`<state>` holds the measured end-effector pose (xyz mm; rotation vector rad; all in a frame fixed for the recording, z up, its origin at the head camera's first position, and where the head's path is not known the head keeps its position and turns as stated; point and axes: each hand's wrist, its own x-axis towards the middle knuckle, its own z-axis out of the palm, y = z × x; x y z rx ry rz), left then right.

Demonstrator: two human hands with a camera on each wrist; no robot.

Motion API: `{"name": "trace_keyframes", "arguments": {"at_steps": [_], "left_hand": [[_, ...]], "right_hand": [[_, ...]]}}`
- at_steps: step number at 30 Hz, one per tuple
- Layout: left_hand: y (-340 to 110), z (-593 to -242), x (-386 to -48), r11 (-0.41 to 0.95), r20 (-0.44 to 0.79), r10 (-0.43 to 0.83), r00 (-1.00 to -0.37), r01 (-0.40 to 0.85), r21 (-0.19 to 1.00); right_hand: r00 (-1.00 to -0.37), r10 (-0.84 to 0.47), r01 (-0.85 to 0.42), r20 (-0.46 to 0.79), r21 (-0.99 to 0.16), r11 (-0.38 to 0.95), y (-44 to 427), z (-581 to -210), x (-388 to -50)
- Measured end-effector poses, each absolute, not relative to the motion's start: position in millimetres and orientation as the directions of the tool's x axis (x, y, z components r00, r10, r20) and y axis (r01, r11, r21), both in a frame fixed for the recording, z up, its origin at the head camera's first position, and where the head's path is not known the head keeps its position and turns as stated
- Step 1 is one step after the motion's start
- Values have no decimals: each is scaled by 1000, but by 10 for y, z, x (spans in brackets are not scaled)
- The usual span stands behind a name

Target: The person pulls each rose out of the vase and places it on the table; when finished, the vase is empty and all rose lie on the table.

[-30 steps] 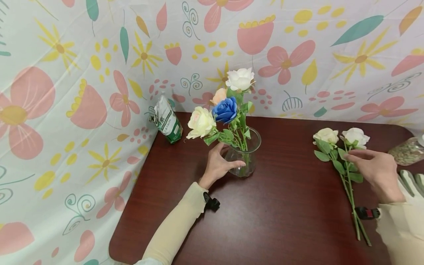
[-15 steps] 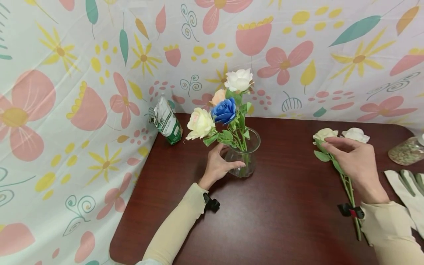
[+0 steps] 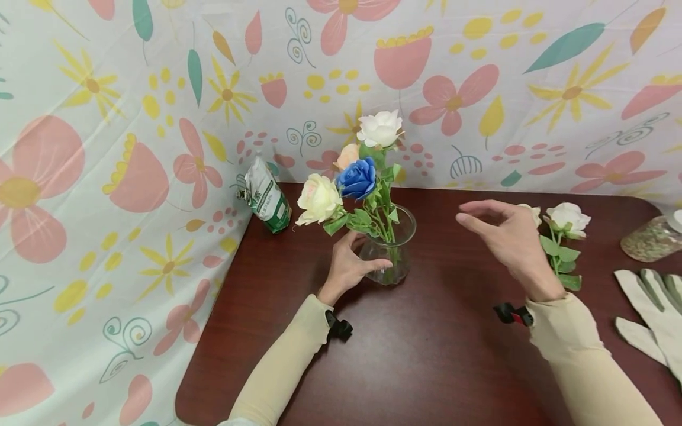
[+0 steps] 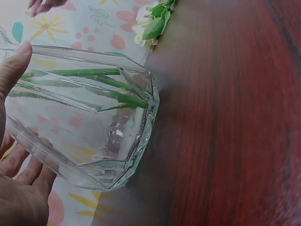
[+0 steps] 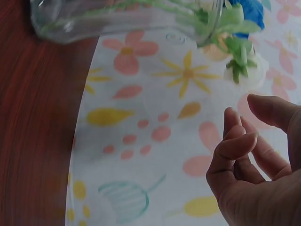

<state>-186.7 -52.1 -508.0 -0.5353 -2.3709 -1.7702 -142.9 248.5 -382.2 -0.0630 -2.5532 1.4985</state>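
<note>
My left hand [image 3: 348, 264] grips the clear glass vase [image 4: 84, 155] around its side, thumb on the near face and fingers behind. The vase stands upright on the table. In it are a blue rose [image 3: 357, 178], a cream rose [image 3: 321, 200], a peach rose [image 3: 347, 157] and a white rose [image 3: 380, 128], their green stems [image 4: 108, 89] reaching the glass bottom. My right hand [image 3: 514, 239] hovers right of the vase, fingers loosely bent, thumb apart and nothing held. Behind it lie a white rose [image 3: 568, 219] and a cream rose, mostly hidden by the hand.
A green and white bag [image 3: 269, 198] stands at the back left of the dark wooden table [image 3: 415, 367]. At the right are a jar of dried bits [image 3: 647, 239] and pale gloves [image 3: 652, 313]. Flower-printed cloth [image 3: 224, 35] hangs behind and at the left.
My right hand has moved left from the two loose roses toward the vase, with nothing in it. Those roses stay on the table. The left hand keeps its hold on the vase.
</note>
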Motion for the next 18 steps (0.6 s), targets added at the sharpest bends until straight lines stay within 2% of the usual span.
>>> {"name": "trace_keyframes", "arguments": {"at_steps": [6, 11, 18], "left_hand": [[-529, -5075, -1867, 234, 320, 198, -926, 362, 902], [-531, -5078, -1874, 241, 323, 203, -924, 367, 899], [-532, -5092, -1879, 247, 322, 201, -925, 366, 897]], "right_hand": [[-983, 53, -134, 175, -887, 442, 2137, -3796, -1627], [-973, -20, -212, 229, -861, 462, 1946, -3775, -1750], [-984, -46, -174, 172, -879, 444, 1750, -3757, -1926]]}}
